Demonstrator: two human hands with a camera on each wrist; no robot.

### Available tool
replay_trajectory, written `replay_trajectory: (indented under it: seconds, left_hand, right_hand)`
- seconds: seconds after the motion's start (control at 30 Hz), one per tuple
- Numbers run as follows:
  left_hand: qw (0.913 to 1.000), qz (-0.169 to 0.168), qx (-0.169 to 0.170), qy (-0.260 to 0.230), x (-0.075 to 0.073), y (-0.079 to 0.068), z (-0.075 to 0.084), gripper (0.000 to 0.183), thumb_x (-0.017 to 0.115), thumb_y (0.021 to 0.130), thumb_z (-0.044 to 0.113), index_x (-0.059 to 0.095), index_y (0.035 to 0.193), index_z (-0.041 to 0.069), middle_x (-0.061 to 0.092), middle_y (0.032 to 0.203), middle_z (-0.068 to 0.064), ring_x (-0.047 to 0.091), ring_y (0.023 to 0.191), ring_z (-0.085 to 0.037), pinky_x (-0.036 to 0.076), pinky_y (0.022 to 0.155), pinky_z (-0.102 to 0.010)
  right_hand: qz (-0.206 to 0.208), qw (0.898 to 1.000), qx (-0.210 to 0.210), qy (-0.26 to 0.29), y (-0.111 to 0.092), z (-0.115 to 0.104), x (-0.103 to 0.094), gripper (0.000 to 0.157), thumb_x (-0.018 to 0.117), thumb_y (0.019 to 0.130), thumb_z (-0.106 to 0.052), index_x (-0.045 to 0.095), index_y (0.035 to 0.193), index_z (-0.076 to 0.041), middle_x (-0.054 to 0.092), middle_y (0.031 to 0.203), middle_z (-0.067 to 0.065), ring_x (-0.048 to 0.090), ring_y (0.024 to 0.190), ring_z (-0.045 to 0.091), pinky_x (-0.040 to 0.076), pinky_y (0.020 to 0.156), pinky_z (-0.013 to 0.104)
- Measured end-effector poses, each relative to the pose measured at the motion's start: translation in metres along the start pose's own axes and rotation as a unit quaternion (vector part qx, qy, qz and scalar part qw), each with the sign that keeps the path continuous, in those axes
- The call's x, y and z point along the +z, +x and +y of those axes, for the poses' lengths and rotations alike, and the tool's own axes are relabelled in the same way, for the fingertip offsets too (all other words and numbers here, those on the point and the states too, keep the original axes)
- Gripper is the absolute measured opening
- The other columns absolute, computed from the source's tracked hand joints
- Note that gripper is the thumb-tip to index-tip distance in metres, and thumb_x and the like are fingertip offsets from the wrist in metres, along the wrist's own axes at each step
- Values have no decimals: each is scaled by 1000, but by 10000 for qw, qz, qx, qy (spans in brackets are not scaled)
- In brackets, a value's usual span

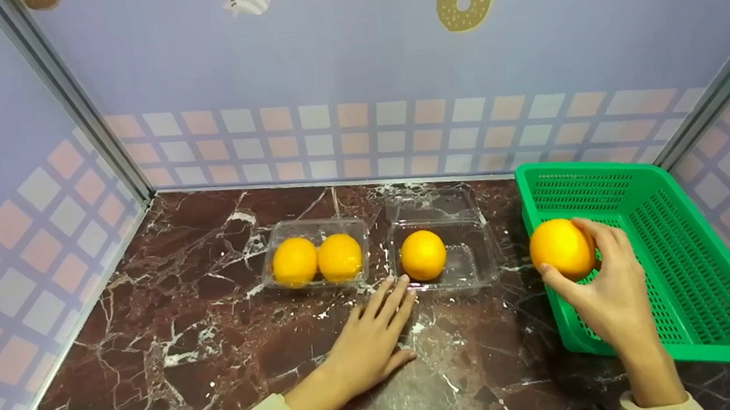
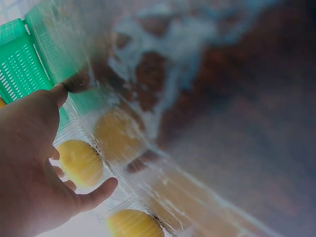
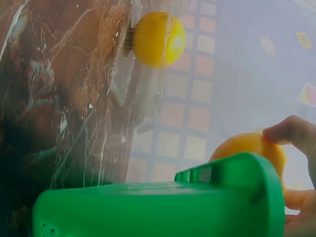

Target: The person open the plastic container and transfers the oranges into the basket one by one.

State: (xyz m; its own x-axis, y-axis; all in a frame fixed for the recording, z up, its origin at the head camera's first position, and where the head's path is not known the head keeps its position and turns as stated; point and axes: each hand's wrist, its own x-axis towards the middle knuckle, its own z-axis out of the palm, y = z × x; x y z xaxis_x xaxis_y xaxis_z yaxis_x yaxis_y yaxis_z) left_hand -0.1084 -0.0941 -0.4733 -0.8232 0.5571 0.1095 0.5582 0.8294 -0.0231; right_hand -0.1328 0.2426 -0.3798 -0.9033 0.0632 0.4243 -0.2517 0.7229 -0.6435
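My right hand [image 1: 612, 286] grips an orange [image 1: 562, 249] between thumb and fingers, above the left rim of the green basket [image 1: 702, 263]. In the right wrist view the held orange [image 3: 249, 148] is partly hidden behind the basket's rim [image 3: 158, 207]. My left hand [image 1: 372, 338] lies with fingers spread on the tabletop, fingertips at the front edge of an open clear plastic box [image 1: 474, 261]. One orange [image 1: 423, 255] sits in that box's left half. To its left, another clear box [image 1: 269, 265] holds two oranges [image 1: 295, 261], side by side.
Dark red marbled tabletop [image 1: 220, 347] surrounds the boxes. A lilac wall [image 1: 353, 49] with a checkered band stands behind, and side panels rise at left and right. The open box's lid [image 1: 433, 205] leans back toward the wall.
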Motion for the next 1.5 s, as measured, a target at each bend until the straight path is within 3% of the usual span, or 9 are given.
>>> replay_trajectory:
  seconds: [0.1, 0.2, 0.4, 0.53, 0.8, 1.2, 1.5]
  left_hand:
    - [10000, -19, 6, -21, 1, 0, 1, 90, 53, 104, 62, 22, 169, 8, 9, 179, -14, 14, 164, -34, 48, 115, -57]
    - [10000, -28, 2, -17, 1, -1, 0, 90, 52, 104, 62, 22, 169, 8, 9, 179, -14, 14, 164, -34, 48, 115, -57]
    - [10000, 13, 25, 57, 0, -2, -1, 90, 53, 104, 62, 23, 169, 8, 10, 178, -15, 16, 163, -35, 49, 115, -57]
    - [9999, 33, 37, 104, 0, 0, -1, 91, 52, 104, 62, 21, 169, 7, 11, 178, -15, 18, 163, -36, 49, 114, -56]
    - [9999, 12, 43, 121, 1, -1, -1, 91, 53, 104, 62, 20, 170, 7, 11, 178, -15, 17, 163, -35, 50, 114, -55]
    - [10000, -23, 40, -57, 1, 0, -2, 91, 53, 104, 61, 19, 170, 7, 7, 179, -13, 15, 164, -35, 48, 114, -58]
    - [10000, -37, 23, -41, 1, 0, -2, 90, 53, 105, 61, 19, 170, 8, 7, 179, -13, 14, 164, -34, 47, 116, -58]
  right_hand:
    - [-124, 9999, 28, -83, 0, 1, -5, 71, 87, 85, -22, 56, 147, -4, 56, 140, 23, 58, 111, 41, 54, 81, 35]
    - [-251, 9995, 59, -184, 0, 2, -9, 73, 88, 86, -25, 56, 149, -6, 56, 142, 22, 59, 110, 40, 48, 75, 17]
    - [-334, 9992, 117, -205, 0, 3, -12, 73, 87, 87, -24, 55, 150, -6, 55, 143, 23, 59, 111, 42, 46, 73, 12]
    - [-275, 9995, 111, -115, -2, 4, -14, 72, 87, 86, -20, 55, 149, -6, 55, 144, 23, 57, 113, 40, 38, 76, 2]
    - [-264, 9996, 138, -26, -4, 12, -19, 72, 86, 86, -17, 55, 150, -6, 53, 146, 23, 57, 114, 41, 36, 78, -3]
    - [-355, 9991, 250, 10, -11, 22, -29, 65, 85, 89, -21, 61, 149, -14, 51, 147, 24, 54, 121, 49, 38, 78, -1]
    - [-494, 9980, 246, -312, -11, 27, -34, 64, 85, 90, -26, 61, 148, -13, 51, 146, 25, 55, 116, 47, 40, 74, 8]
